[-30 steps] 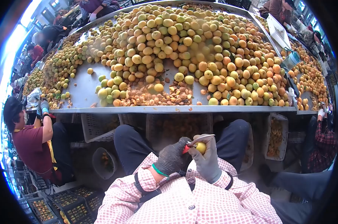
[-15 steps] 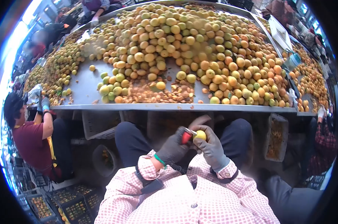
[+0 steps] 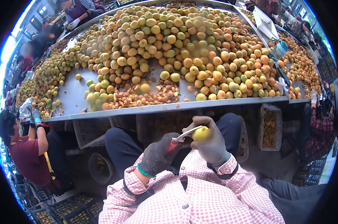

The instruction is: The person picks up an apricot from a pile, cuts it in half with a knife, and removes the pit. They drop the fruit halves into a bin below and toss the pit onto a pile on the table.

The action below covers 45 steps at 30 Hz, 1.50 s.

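Observation:
My left hand (image 3: 159, 154), in a dark knit glove with a green band at the wrist, is closed around a red-handled cutting tool (image 3: 172, 145). Its narrow pale metal part (image 3: 190, 132) reaches across to a yellow apricot (image 3: 201, 133) and appears to touch it. I cannot make out the exact kind of tool. Fingers of my right hand (image 3: 213, 146), in a grey glove, wrap around the apricot from the right. Both hands are above my lap, in front of the table edge.
A metal table (image 3: 139, 109) bears a large heap of apricots (image 3: 157, 37) and a pile of brownish-orange pieces (image 3: 146, 95). Below are crates (image 3: 87, 130) and a bucket (image 3: 100, 168). A person (image 3: 29, 156) sits at left; another person (image 3: 318, 130) is at right.
The camera view has shifted and tilted slightly. My hands have moved a little apart, and the tool's metal part now lies across toward the apricot's top. Both hands keep their hold.

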Each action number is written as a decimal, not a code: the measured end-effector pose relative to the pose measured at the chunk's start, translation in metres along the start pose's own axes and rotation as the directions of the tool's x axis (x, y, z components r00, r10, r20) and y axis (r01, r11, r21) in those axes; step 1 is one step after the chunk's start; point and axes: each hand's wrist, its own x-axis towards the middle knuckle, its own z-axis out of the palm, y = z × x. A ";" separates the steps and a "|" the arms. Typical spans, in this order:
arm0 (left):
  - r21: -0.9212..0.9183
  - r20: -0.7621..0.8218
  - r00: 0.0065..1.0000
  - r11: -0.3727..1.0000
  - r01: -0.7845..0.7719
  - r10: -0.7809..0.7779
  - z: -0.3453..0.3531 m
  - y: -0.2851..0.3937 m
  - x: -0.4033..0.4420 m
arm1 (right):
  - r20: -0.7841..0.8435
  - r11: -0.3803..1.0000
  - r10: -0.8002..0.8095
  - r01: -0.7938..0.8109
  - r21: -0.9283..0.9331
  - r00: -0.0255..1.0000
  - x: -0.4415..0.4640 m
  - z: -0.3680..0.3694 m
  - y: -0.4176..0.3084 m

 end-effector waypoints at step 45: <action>0.255 -0.067 0.984 0.957 -0.140 0.162 0.008 -0.018 0.007 | 0.304 0.476 -0.232 0.380 -0.793 0.924 0.012 0.002 0.001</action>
